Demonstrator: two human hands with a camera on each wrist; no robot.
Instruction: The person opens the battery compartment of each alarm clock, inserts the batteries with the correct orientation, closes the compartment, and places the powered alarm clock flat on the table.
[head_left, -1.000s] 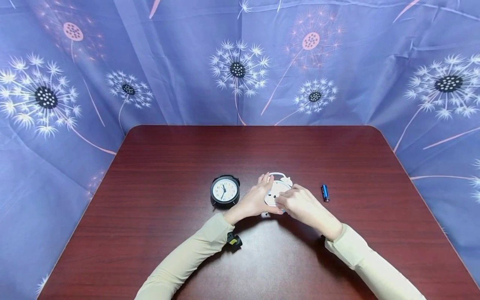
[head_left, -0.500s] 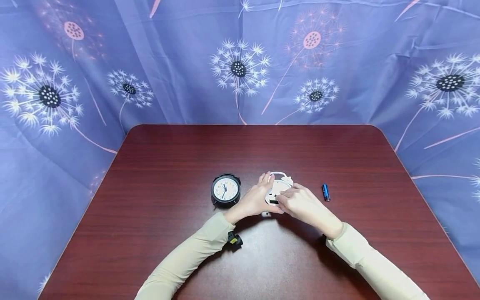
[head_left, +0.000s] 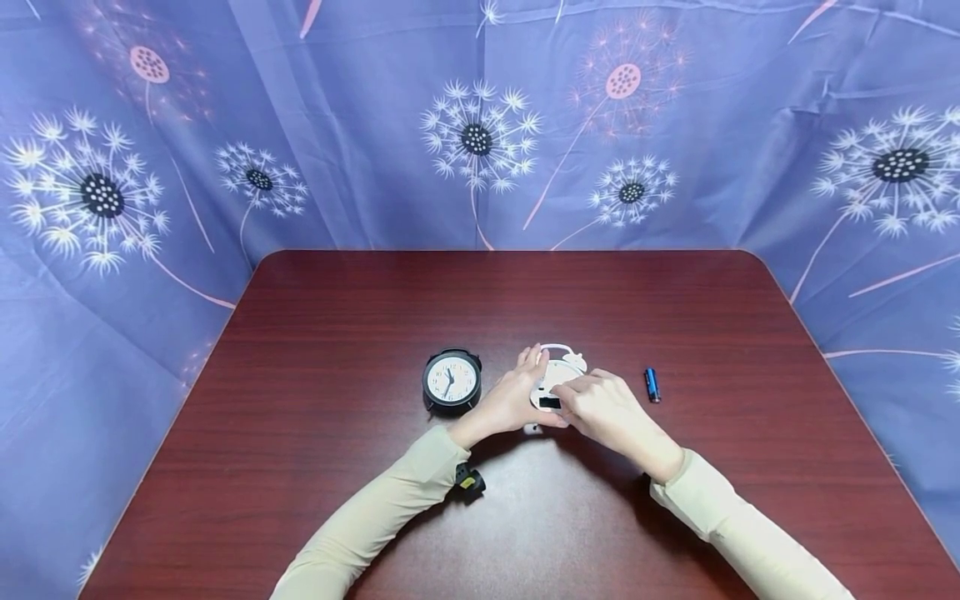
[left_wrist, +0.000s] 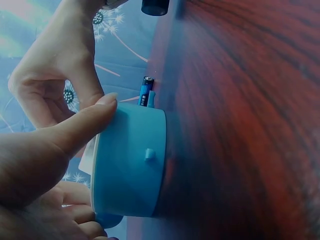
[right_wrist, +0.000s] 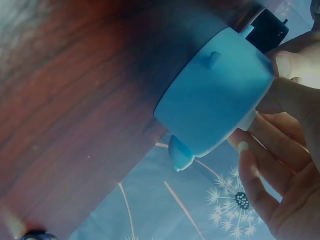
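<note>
A twin-bell alarm clock [head_left: 561,375] with a white back and light blue sides [left_wrist: 132,160] lies face down on the table. My left hand [head_left: 513,396] grips its rim, the thumb [left_wrist: 102,112] on the near side and the fingers round the far side. My right hand [head_left: 602,404] is bent over the clock's back, its fingertips at the edge of a dark battery slot [head_left: 550,402]. Close to those fingertips a small white piece [right_wrist: 247,120], apparently the battery cover, stands out from the back; the hand partly hides it. A blue battery [head_left: 652,385] lies right of the hands.
A black alarm clock [head_left: 452,381], face up, lies left of my left hand. The dark red wooden table [head_left: 360,308] ends at a purple-blue dandelion curtain [head_left: 360,125]. A black wrist camera [head_left: 469,482] hangs below my left sleeve.
The dark battery slot, hidden a second ago, has come into sight as my right fingertips shifted slightly away from me. My left hand and the battery have stayed in place.
</note>
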